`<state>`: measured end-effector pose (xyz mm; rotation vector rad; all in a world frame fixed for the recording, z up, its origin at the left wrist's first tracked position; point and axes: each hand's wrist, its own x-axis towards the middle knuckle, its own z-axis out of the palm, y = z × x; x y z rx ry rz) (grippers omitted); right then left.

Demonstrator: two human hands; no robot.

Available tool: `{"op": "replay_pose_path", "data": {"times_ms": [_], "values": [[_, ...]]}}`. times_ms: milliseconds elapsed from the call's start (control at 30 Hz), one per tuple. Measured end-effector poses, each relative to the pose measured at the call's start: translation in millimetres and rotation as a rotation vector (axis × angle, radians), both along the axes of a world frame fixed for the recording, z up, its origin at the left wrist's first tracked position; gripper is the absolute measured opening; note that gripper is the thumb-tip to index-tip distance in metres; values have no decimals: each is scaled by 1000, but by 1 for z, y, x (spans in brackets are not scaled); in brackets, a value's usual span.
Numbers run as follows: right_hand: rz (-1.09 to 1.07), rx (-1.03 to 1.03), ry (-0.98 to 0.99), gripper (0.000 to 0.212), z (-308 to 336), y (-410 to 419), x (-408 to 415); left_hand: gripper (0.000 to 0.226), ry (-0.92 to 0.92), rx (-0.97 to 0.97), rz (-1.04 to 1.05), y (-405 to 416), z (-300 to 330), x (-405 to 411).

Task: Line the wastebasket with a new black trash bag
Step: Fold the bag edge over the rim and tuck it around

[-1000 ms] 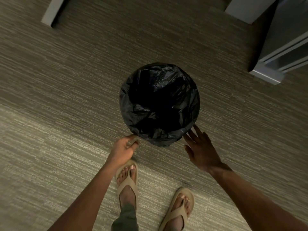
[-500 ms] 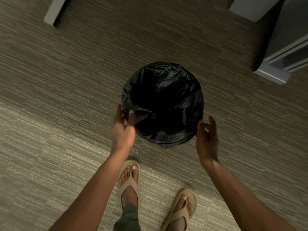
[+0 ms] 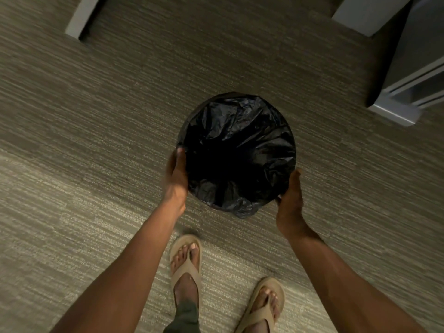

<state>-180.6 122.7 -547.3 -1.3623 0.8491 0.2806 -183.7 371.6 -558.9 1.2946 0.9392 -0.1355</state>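
Note:
A round wastebasket stands on the carpet, wholly covered by a black trash bag (image 3: 236,150) that lines its inside and folds over its rim, so the basket itself is hidden. My left hand (image 3: 176,175) presses flat against the bag at the left side of the rim, its thumb over the edge. On the lower right side, my right hand (image 3: 290,195) cups the bag-covered rim. A loose fold of bag hangs at the near edge between the two hands.
Grey striped carpet (image 3: 96,140) surrounds the basket. A grey cabinet (image 3: 413,75) stands at the far right, and pale furniture legs (image 3: 81,18) sit at the top left and top right. My feet in tan sandals (image 3: 186,263) stand just behind the basket.
Both hands moved up from the near side of the basket to its left and right sides and closed in against the bag-covered rim.

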Motion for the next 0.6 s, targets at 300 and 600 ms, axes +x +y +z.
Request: {"op": "replay_pose_path", "data": {"times_ms": [300, 600], "values": [[1229, -1356, -718, 66, 10, -11, 28, 58, -506, 1138, -656, -27, 43, -20], [1968, -1593, -92, 56, 24, 4, 109, 60, -330, 1075, -1489, -54, 32, -58]]}}
